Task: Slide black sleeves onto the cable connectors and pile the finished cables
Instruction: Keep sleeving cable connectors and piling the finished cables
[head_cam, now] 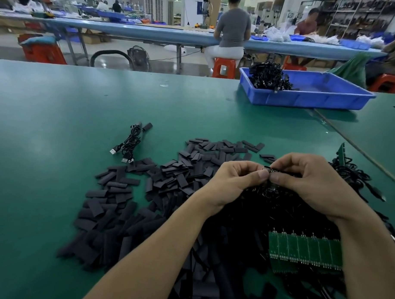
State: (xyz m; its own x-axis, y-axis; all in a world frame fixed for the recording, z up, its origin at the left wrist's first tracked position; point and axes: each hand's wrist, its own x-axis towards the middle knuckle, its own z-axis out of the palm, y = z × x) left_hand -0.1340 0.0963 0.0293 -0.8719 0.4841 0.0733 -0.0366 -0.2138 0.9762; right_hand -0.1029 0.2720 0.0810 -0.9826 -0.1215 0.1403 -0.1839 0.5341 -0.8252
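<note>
Black flat sleeves (149, 195) mostly unused; few finished black cables (129, 142) at 10 o'clock; left hand (233, 181), right hand (305, 179) pinch connector (270, 169).

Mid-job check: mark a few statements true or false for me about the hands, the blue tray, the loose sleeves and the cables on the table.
1. The left hand and the right hand pinch one small connector between them. True.
2. The blue tray is empty. False: a heap of black cables sits at its left end.
3. A small cable bundle lies on the green table beyond the loose sleeves, touched by neither hand. True.
4. The loose sleeves are stacked inside the blue tray. False: they lie scattered on the green table, mostly left of the hands.
5. A green circuit board lies by the left forearm. False: it lies by the right forearm.
</note>
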